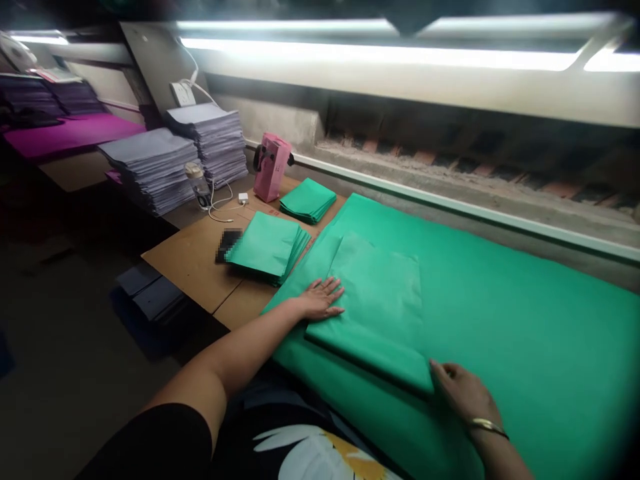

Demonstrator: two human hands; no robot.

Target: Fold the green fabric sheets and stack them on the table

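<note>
A folded green sheet point(380, 287), paper-like, lies on a broad green sheet point(515, 293) that covers the worktable. My left hand point(321, 300) rests flat with fingers spread at the left edge of the folded piece. At its near right corner, the fingers of my right hand point(463, 390) are curled together; a bracelet circles that wrist. Whether the corner is pinched between those fingertips is hard to see. Left of my left hand sits a stack of folded green pieces point(267, 243), with another green stack point(309, 199) behind it.
Brown cardboard point(187, 257) covers the table's left part. On it stands a pink box-shaped bag point(271, 167). A bottle point(197, 187), a white charger point(243, 198) and tall grey stacks point(155, 167) are farther left. A wall ledge point(450, 207) runs along the back.
</note>
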